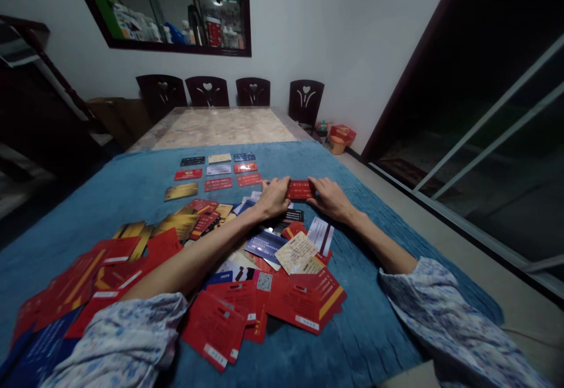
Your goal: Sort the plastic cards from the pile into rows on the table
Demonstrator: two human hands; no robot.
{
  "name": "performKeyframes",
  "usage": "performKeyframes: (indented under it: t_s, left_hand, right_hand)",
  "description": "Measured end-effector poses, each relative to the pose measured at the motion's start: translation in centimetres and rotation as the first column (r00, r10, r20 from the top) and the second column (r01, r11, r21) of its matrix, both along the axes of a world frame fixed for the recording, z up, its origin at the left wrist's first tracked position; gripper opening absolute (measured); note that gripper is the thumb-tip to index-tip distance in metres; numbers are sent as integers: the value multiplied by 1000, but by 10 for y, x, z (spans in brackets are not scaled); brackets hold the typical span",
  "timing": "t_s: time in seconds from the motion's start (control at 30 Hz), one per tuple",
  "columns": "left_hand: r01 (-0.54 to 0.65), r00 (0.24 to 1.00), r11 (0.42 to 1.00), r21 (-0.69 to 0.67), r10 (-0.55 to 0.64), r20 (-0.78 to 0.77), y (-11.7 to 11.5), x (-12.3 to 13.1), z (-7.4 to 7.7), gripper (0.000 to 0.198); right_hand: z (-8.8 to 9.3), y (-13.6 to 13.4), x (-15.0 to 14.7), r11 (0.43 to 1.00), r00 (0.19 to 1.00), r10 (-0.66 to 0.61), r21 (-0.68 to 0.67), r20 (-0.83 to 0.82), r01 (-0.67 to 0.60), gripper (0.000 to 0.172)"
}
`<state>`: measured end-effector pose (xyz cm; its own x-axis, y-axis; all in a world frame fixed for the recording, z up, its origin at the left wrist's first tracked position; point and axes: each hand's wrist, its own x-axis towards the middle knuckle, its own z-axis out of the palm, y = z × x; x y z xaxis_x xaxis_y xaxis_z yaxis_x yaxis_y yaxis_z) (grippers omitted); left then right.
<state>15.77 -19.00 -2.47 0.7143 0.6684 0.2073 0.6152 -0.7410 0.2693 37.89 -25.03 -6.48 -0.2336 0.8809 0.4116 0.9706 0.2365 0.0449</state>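
Between my two hands is a red card (300,190) with pale print, gripped at its left end by my left hand (275,196) and at its right end by my right hand (329,198). Left of it, several cards lie spaced in rows, among them a red card (218,184), a silver card (219,170) and a gold card (181,191). Beneath my left forearm spreads a loose heap of overlapping cards, with a cream card (296,252), a blue card (265,244) and a white striped card (321,234) on its right side. Larger red cards (219,324) lie nearest me.
A blue cloth (361,317) covers the near table; the marble-patterned tabletop (220,124) shows beyond it. Dark chairs (306,101) stand along the far wall under a glass-shelved cabinet (176,17). An orange bucket (337,144) is on the floor at right, near a sliding door.
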Motion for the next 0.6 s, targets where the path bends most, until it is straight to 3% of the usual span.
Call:
performKeyframes:
  t_s: [0.6]
  left_hand:
    - [-61, 996, 991, 115, 68, -58, 10, -29, 18, 41]
  right_hand:
    - [18, 23, -17, 997, 997, 75, -23, -19, -75, 57]
